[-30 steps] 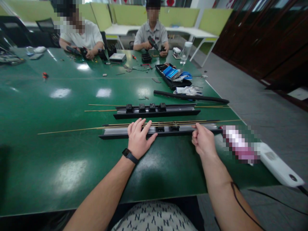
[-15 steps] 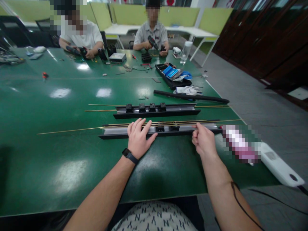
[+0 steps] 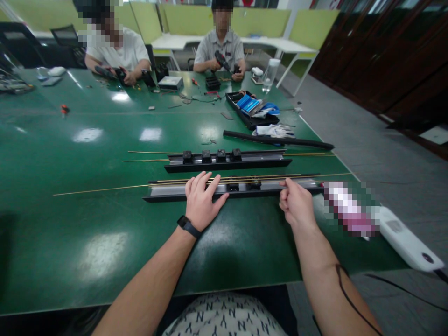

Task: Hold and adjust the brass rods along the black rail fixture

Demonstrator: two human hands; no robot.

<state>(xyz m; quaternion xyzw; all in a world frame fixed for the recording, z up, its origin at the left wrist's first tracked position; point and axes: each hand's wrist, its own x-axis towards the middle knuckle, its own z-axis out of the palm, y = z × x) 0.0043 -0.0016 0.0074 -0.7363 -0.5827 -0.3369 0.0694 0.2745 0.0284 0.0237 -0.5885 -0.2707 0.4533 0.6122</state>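
Along the near rail [image 3: 168, 191] lay the thin brass-coloured rods [image 3: 241, 179], bunched close together and crossing two black blocks [image 3: 254, 185] in its channel; one rod ran well past the rail's left end. The left hand [image 3: 203, 198] rested over rods and rail, fingers spread. The right hand [image 3: 297, 200] was curled, its index finger at the rods; whether it pinched one could not be told.

Little had changed over the last second: a rod's right tip, near the table's edge, seemed to sit slightly farther left, though a small camera shift made that uncertain. The handling had apparently advanced very little. Both hands held the same places as in the earlier frame. Beyond, the far rail [image 3: 227, 166] and black strip [image 3: 308, 143] lay as before on the green table [image 3: 52, 238].
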